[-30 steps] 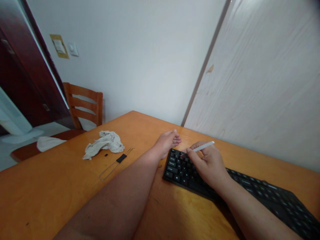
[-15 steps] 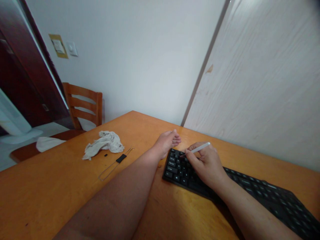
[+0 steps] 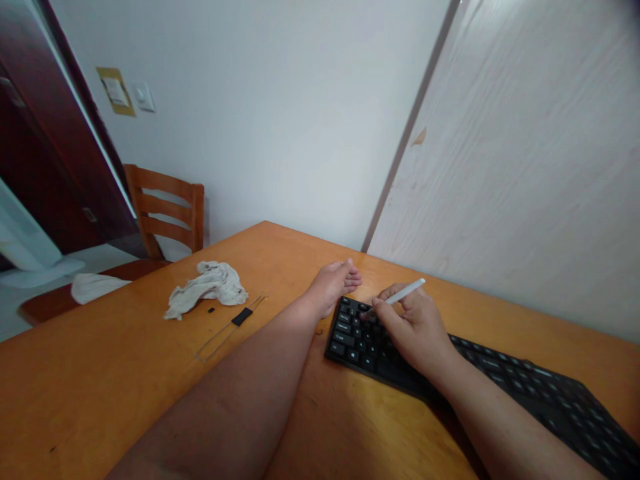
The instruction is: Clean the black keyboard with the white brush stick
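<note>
My right hand [image 3: 413,327] pinches a slim white stylus [image 3: 399,297] between thumb and fingers. The stylus's lower end reaches down among the keys of a black keyboard [image 3: 357,340], and the hand is over that keyboard's left part. My left hand [image 3: 335,283] lies curled on the table just beyond the keyboard's far left corner, holding nothing. To its left lie a thin wire loop tool with a black clip [image 3: 242,317] and a tiny black piece [image 3: 211,310].
A crumpled white cloth [image 3: 207,290] lies on the orange wooden table [image 3: 100,373]. A pale wood-grain panel [image 3: 515,167] rises along the table's right side. Behind the table's far corner stand a wooden chair [image 3: 167,210] and a dark door [image 3: 55,147].
The stylus has tilted slightly, with its upper end rising and its lower end staying among the keys. My left hand has not visibly moved.
</note>
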`<control>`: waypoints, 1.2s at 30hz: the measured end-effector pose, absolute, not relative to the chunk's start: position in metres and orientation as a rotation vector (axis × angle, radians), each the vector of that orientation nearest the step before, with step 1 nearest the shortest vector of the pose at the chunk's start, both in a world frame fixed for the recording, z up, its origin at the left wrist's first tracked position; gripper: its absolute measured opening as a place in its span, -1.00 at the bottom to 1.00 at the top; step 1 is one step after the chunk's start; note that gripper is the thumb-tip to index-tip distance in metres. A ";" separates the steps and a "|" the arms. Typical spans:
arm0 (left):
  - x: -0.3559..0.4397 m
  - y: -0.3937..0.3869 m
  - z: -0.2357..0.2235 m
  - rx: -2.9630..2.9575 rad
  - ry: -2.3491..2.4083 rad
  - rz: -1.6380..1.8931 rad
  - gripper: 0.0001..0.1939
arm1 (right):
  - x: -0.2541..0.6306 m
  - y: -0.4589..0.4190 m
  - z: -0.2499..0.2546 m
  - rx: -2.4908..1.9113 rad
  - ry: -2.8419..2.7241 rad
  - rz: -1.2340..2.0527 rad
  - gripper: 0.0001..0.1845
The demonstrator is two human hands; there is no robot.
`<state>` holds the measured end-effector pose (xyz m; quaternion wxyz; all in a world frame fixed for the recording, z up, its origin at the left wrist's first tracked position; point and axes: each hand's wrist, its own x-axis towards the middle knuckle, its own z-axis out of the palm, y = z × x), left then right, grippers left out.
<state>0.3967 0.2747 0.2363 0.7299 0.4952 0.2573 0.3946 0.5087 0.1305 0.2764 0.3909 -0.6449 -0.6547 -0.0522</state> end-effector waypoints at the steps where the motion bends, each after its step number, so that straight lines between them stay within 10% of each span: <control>1: 0.397 0.275 0.236 1.091 0.567 0.869 -0.61 | 0.508 0.130 0.277 -1.641 -1.659 -0.139 -0.79; 36: 0.392 0.280 0.234 1.144 0.611 0.864 -0.61 | 0.525 0.115 0.284 -1.425 -1.353 0.411 -0.89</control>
